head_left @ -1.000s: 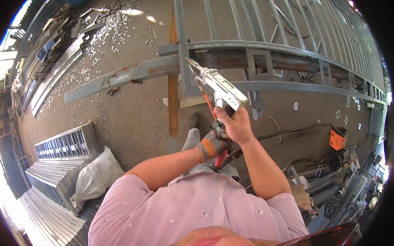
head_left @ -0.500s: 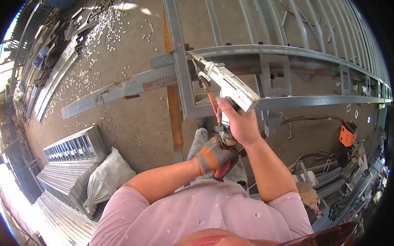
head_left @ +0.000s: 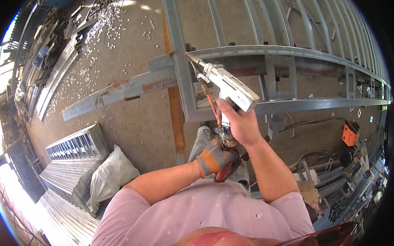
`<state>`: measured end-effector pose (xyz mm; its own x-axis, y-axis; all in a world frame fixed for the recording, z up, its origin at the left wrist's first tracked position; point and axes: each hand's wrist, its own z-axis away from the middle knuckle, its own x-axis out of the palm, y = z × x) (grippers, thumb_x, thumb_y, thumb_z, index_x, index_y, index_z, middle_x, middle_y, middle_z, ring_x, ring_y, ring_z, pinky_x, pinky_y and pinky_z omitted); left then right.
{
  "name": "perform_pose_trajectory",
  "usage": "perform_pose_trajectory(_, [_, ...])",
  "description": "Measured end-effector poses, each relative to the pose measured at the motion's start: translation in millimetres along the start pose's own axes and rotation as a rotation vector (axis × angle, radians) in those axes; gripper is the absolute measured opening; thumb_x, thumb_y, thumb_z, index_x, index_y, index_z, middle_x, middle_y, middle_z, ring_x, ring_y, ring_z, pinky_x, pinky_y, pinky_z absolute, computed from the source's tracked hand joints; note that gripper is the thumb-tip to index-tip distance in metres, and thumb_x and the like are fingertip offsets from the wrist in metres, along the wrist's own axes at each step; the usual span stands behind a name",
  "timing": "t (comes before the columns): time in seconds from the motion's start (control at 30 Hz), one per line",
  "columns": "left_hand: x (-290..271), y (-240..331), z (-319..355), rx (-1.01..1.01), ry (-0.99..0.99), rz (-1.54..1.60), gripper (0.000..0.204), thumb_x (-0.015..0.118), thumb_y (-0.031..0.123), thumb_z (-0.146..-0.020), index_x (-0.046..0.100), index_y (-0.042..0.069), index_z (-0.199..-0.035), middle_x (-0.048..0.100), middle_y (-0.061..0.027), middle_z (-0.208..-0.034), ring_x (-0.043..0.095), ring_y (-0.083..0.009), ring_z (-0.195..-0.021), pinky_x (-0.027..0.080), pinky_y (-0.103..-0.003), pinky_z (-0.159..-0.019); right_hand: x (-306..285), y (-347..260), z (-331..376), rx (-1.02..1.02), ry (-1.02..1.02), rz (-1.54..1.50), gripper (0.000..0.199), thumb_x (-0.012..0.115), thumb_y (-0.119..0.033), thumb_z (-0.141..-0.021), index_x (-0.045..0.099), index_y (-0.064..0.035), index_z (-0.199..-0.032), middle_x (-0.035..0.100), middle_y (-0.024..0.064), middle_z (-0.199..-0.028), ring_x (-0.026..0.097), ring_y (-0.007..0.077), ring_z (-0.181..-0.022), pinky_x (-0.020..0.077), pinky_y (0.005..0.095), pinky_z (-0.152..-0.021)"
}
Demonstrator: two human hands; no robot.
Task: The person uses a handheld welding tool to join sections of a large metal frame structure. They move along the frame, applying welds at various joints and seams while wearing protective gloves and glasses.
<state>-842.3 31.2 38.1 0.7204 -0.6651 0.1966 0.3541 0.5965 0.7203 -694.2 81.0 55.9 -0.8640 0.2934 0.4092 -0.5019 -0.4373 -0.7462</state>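
Note:
My bare right hand (head_left: 243,123) is wrapped round the grip of a white handheld laser welding gun (head_left: 231,87). The gun's metal nozzle points up and left, its tip close to the corner where a grey steel frame's upright (head_left: 180,56) meets a long rail (head_left: 253,50). A thin red-orange tube (head_left: 212,105) runs below the nozzle. Just beneath, my left hand (head_left: 215,158), in a grey and orange glove, is closed around what looks like a red and black angle grinder (head_left: 224,171). The glove and the gun's grip hide parts of it.
Steel bars of the frame (head_left: 342,28) stretch off to the right. A flat rusty bar (head_left: 119,91) sticks out left. Stacked metal frames (head_left: 72,161) and a white sack (head_left: 113,176) lie at lower left. At right are an orange box (head_left: 349,135), cables and scrap.
The view has shifted slightly against the frame. The nozzle tip now sits nearer the frame's corner, and the red light spot on the upright has moved down toward it. Both grips stay the same.

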Motion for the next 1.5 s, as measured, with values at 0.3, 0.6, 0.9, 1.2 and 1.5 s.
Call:
perform_pose_trajectory(0.3, [-4.2,-4.7,-0.1,0.005,-0.046,-0.056,0.018,0.076,0.021,-0.085,0.070,0.005,-0.091,0.072,-0.0093,-0.082,0.069,-0.0268,-0.076,0.055,-0.041,-0.073,3.3,-2.4,-3.5,0.009,-0.012,0.020,0.020,0.072,-0.021,-0.107,0.068,-0.0041,-0.115,0.066,-0.0018,-0.087,0.060,0.0076,-0.073,0.0516,0.0266,-0.064])
perform_pose_trajectory(0.6, [-3.5,5.2,0.4,-0.028,-0.016,-0.024,0.009,0.077,0.012,-0.085,0.071,0.005,-0.085,0.073,-0.0063,-0.076,0.069,-0.0174,-0.068,0.056,-0.034,-0.066,4.2,-4.7,-4.1,-0.001,-0.014,0.067,0.020,0.071,-0.021,-0.107,0.068,-0.0026,-0.115,0.064,-0.0021,-0.085,0.059,0.0075,-0.071,0.0511,0.0267,-0.063])
perform_pose_trajectory(0.9, [-0.7,20.9,4.3,-0.012,-0.019,-0.051,0.016,0.073,0.013,-0.086,0.070,0.004,-0.074,0.070,-0.0065,-0.064,0.068,-0.0181,-0.058,0.053,-0.034,-0.057,2.9,-8.6,-6.8,-0.013,-0.043,0.113,0.023,0.071,-0.010,-0.104,0.066,0.0013,-0.123,0.066,-0.0005,-0.088,0.060,0.0082,-0.070,0.0517,0.0275,-0.061])
perform_pose_trajectory(1.2, [2.5,20.4,2.4,0.034,-0.005,-0.084,0.016,0.073,0.011,-0.086,0.069,0.004,-0.072,0.070,-0.0065,-0.062,0.068,-0.0178,-0.055,0.053,-0.034,-0.056,-0.5,-4.6,-9.3,0.000,-0.036,0.125,0.031,0.072,-0.007,-0.102,0.064,0.0007,-0.131,0.071,0.0015,-0.096,0.061,0.0088,-0.070,0.0528,0.0283,-0.060])
perform_pose_trajectory(1.5, [2.6,13.2,5.6,-0.051,-0.112,-0.108,0.020,0.076,0.024,-0.094,0.069,0.007,-0.088,0.071,-0.0067,-0.080,0.069,-0.0309,-0.073,0.053,-0.042,-0.071,-1.7,-8.1,-7.1,0.016,-0.037,0.158,0.035,0.072,-0.007,-0.101,0.063,0.0003,-0.134,0.070,0.0015,-0.095,0.061,0.0088,-0.070,0.0524,0.0292,-0.060])
